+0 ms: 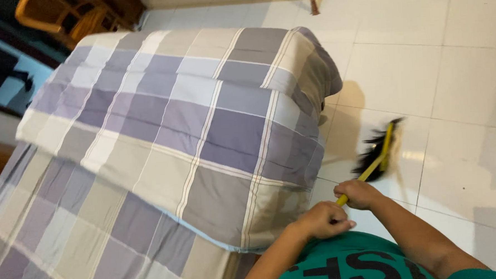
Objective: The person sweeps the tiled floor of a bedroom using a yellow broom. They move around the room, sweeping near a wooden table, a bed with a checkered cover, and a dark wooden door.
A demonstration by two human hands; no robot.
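A broom (379,150) with a yellow handle and dark bristles rests its head on the white tiled floor (452,91), blurred by motion. Both hands grip its handle near the bottom middle. My right hand (359,194) holds it lower on the stick, closer to the bristles. My left hand (324,220) is closed around the handle just behind it, above my green shirt (354,263). The hands hide most of the handle.
A bed with a folded checked quilt (202,119) in purple, grey and beige fills the left and centre, its corner close to the broom. Wooden furniture (75,16) stands at the top left. A thin wooden leg (313,1) stands on the tiles at the top.
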